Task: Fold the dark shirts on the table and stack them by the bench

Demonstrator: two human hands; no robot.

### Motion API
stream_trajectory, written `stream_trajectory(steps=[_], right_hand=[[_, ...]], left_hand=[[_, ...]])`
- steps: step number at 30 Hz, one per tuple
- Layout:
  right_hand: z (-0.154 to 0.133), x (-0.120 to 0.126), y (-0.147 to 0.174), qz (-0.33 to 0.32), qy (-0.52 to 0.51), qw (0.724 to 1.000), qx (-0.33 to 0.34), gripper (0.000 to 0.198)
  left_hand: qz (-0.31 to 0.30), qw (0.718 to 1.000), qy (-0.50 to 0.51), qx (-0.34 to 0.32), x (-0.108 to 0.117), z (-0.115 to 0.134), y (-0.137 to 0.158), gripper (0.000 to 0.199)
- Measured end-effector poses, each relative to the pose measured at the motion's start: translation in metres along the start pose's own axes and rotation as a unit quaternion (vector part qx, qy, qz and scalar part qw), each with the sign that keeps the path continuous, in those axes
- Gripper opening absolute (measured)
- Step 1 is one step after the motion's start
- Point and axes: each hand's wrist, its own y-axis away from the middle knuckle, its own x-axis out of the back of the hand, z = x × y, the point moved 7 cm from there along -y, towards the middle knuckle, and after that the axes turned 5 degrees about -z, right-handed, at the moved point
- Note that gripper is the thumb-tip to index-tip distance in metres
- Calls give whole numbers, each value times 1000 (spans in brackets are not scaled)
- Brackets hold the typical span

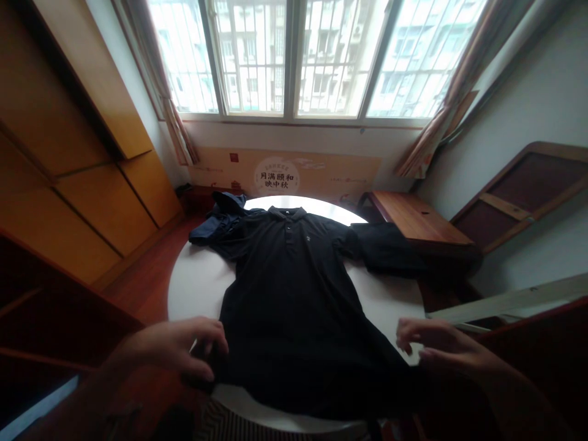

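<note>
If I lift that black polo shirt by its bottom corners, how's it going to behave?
The black polo shirt lies flat and creased on the round white table, so it would probably sag and fold rather than hold its shape. It looks like thin fabric, likely light. Its hem already hangs over the near edge, so a pull would probably slide it off.

A round white table [193, 288] carries everything here. A black polo shirt [294, 294] lies spread flat across its middle, front up, collar toward the window and hem reaching the near rim. At the far left edge a dark blue garment [215, 223] sits bunched up, touching the shirt's sleeve. On the right, another dark garment [390, 248] (its shape is hard to make out) rests against the other sleeve and overhangs the table's edge.
</note>
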Motion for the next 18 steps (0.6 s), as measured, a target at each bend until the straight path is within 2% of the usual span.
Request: stream_trajectory(steps=[1,3,5,7,8,11,14,18], right_hand=[[5,-1,-13,4,-32,999,-8,39],[15,-4,-52,33,-66,997,-33,42],[19,-10,-101,82,-8,996,-32,49],[17,-24,-155,115,102,988,1,52],[18,-35,-182,104,170,980,3,51],[36,-64,-251,59,336,937,-70,56],[59,-71,-292,40,364,919,-148,55],[77,-58,-322,42,357,917,-172,53]], left_hand=[[14,1000,-2,-9,7,0,-9,20],[104,993,-39,-29,31,-2,-40,21],[208,972,-101,-31,56,-9,-84,30],[271,947,-171,1,77,-23,-135,36],[281,938,-201,29,86,-33,-161,39],[272,922,-238,135,113,-70,-226,48],[243,916,-239,212,136,-102,-264,55],[226,915,-249,223,159,-124,-290,57]])
